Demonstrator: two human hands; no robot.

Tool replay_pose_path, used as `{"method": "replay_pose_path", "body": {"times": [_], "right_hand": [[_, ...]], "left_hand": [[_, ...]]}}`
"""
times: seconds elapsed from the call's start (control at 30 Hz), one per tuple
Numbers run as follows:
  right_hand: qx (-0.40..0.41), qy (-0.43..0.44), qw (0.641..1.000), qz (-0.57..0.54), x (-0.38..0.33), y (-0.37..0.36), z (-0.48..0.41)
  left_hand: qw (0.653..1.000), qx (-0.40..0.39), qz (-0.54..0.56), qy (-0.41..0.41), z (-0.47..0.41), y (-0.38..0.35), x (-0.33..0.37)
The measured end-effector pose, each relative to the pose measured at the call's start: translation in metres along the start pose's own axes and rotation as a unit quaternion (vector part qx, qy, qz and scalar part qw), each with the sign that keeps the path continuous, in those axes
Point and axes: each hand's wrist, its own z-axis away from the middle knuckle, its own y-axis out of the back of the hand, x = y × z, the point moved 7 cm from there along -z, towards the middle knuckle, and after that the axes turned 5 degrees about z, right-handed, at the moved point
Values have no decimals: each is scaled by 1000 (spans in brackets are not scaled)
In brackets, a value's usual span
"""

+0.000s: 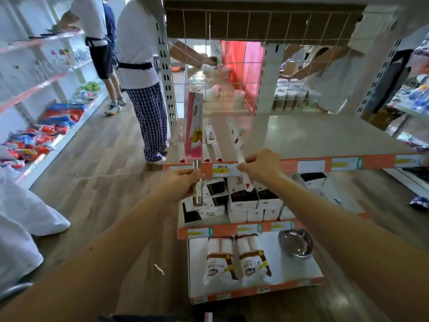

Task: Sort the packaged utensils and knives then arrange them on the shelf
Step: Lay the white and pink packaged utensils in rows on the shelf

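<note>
We hold two items. One: a pink-sleeved knife (pixel 193 126), upright, its metal handle gripped in our left hand (pixel 183 182) at the front edge of the shelf (pixel 313 138). Two: a white-packaged knife (pixel 238 138), tilted, clasped in our right hand (pixel 261 165). Behind them, more packaged knives (pixel 210 135) lie flat on the shelf.

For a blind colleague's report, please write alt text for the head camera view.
A person's left hand holds a pink packaged knife upright by its steel handle, while the right hand holds a white packaged utensil, tilted, over a shelf. More narrow packages lie at its left end.
</note>
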Motion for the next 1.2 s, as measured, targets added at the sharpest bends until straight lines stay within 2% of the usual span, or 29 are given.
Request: {"method": "replay_pose_path", "body": {"times": [0.13, 0.27, 0.47, 0.63, 0.8, 1.2], "right_hand": [[-5, 42, 994, 99, -4, -5, -45], [-27, 66, 970, 234, -11, -13, -85], [-33, 144, 938, 315, -19, -25, -110], [-73, 148, 942, 294, -11, -40, -123], [-79, 145, 958, 233, -10, -46, -125], [-83, 99, 977, 172, -7, -54, -134]], "left_hand": [[1000, 9, 10, -1, -22, -6, 5], [998, 34, 35, 30, -41, -12, 8], [991, 77, 104, 33, -60, -16, 18], [991, 82, 104, 36, -66, -21, 21], [992, 77, 98, 34, -66, -28, 22], [988, 55, 135, 53, -68, -29, 17]]}}
